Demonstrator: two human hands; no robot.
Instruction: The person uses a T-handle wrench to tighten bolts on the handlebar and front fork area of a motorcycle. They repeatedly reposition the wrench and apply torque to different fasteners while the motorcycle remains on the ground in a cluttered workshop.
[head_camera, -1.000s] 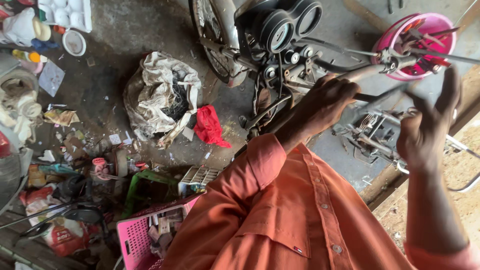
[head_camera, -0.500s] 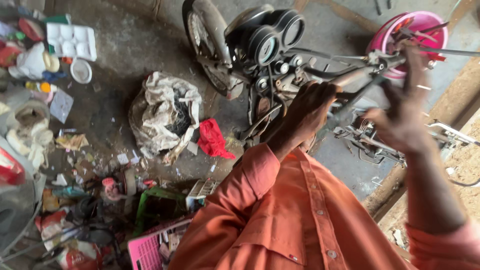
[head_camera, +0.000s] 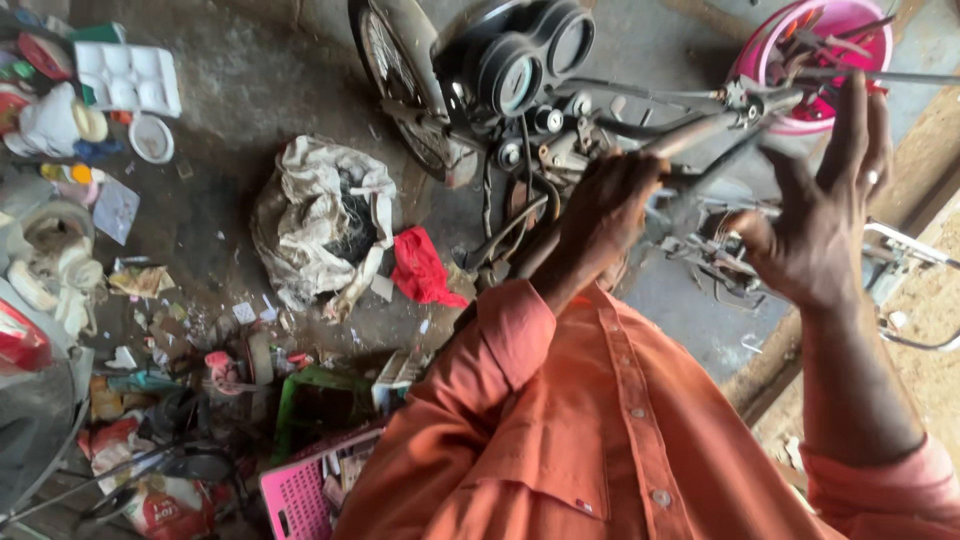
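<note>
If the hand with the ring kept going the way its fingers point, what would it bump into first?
Probably the thin metal lever on the handlebar: the right hand is open, fingers pointing up at it. The pink bowl lies beyond. Depth is hard to judge here.

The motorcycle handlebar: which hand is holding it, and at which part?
The left hand grips the grey metal motorcycle handlebar along its bare bar. The right hand is open, holding nothing.

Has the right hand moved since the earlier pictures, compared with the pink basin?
Yes. The right hand, open with its fingers spread, has risen toward the pink basin. Earlier it hung well below the basin; now its fingertips reach just under the rim.
</note>
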